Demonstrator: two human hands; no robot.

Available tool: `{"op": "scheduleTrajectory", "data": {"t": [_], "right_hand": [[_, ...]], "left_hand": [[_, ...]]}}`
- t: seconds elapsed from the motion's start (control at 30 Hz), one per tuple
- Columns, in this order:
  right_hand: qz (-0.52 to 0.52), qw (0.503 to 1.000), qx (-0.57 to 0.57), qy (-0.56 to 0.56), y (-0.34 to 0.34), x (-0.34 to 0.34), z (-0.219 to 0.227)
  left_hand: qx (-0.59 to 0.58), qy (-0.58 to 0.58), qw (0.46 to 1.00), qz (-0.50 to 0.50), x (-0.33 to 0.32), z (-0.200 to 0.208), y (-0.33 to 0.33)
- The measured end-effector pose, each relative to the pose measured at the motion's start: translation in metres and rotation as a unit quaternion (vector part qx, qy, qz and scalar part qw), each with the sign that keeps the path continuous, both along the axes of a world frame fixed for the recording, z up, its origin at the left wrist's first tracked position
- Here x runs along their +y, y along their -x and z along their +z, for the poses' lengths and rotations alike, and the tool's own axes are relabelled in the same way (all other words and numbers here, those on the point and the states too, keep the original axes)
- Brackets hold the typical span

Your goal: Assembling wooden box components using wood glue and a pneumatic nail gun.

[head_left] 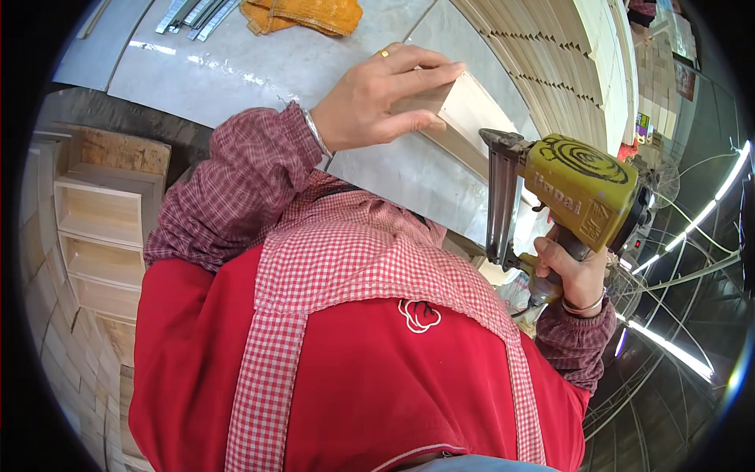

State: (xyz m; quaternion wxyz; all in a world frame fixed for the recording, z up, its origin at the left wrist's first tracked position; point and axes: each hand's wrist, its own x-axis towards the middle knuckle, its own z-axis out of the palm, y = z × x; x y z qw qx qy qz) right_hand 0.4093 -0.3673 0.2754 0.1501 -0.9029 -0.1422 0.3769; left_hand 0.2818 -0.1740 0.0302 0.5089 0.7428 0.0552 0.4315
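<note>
My left hand [385, 96] grips the near-left end of a pale wooden box piece [474, 106], thumb on the side close to me and fingers over the far side. Part of the wood is hidden behind the fingers. In my right hand [572, 271] is a yellow-green nail gun [582, 189] with a dark magazine, my fingers wrapped round its handle. The gun's nose is by the box piece's right part; I cannot tell whether they touch.
Long pale wooden strips [543, 63] stand stacked at the far right of the grey worktable [197, 82]. An orange cloth [307, 14] and several strips of metal staples or nails [200, 16] lie at the far left. Wooden drawer boxes [102, 259] are stacked on my left.
</note>
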Motion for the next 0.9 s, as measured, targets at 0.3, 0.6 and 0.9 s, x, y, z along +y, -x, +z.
{"op": "scheduleTrajectory", "data": {"t": [0.3, 0.6, 0.9], "right_hand": [[0.002, 0.996, -0.009, -0.087, 0.007, -0.004, -0.011], [-0.05, 0.98, -0.063, -0.182, -0.01, -0.051, -0.007], [-0.242, 0.934, -0.209, -0.157, -0.089, -0.179, -0.047]], "left_hand": [[-0.021, -0.213, 0.962, 0.168, -0.025, -0.003, 0.029], [0.053, -0.127, 0.975, 0.177, -0.016, 0.0, 0.027], [0.121, 0.005, 0.992, 0.043, -0.004, 0.013, -0.022]]}}
